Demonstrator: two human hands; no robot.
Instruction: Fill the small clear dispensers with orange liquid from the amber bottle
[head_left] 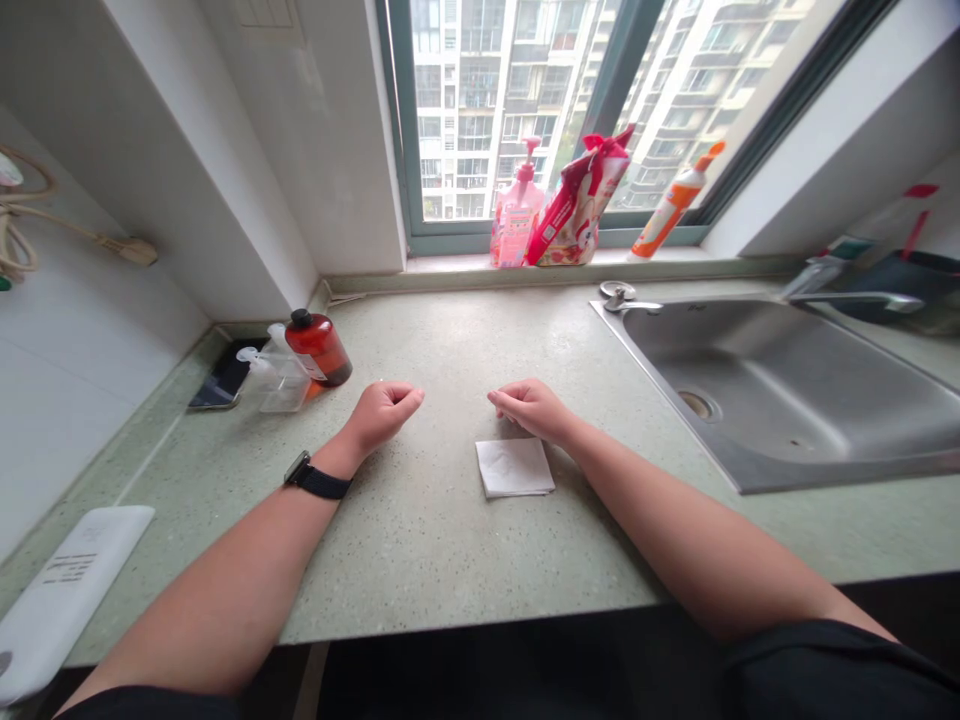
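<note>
My left hand (384,412) rests on the speckled green counter (420,560) in a loose fist, and nothing shows in it. Facing it, my right hand (529,405) also lies on the counter with its fingers curled in, holding nothing that I can see. A folded white paper tissue (515,468) lies flat just below my right hand. To the left of my left hand stand a red-brown bottle with a black cap (321,350) and clear plastic bottles (281,380). A dark watch (319,477) is on my left wrist.
At the right is a steel sink (810,390) with a tap (862,299). A pink pump bottle (517,215), a red pouch (577,205) and an orange-white bottle (671,210) line the windowsill. A phone (225,375) and a long white device (71,595) lie left.
</note>
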